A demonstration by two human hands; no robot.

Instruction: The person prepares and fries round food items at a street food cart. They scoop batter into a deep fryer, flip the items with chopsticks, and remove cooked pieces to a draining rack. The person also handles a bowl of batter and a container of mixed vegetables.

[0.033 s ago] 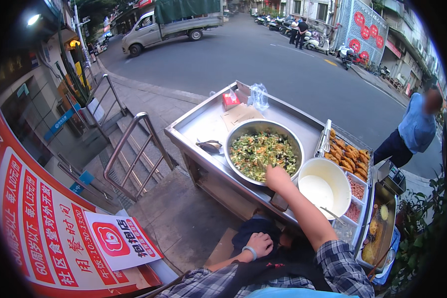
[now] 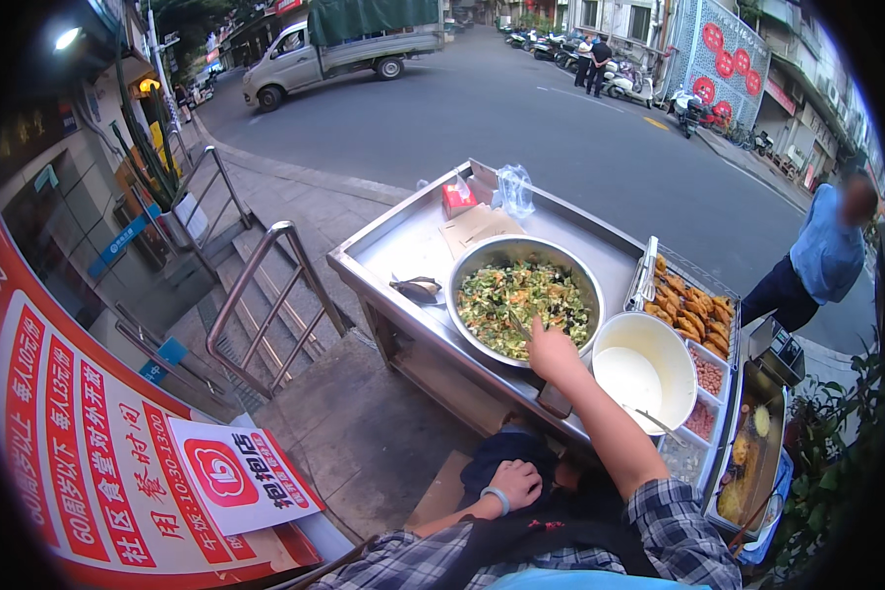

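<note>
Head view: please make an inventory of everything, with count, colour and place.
cart: one, silvery, centre
bowl: one, silvery, on cart
vegetables: one heap, multicoloured, in bowl
bucket: one, white, right of bowl
fried pieces: many, brown, beyond bucket
pan: one, silvery, right of bucket
plastic bag: one, clear, far on cart
box: one, red, beside bag
signboard: one, red, left
truck: one, grey-green, road
person: one, blue shirt, far right
left hand: one, bare, near lap
right hand: one, bare, at bowl

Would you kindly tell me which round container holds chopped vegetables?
The steel bowl, with the right hand at its edge; the white bucket holds something pale.
</note>
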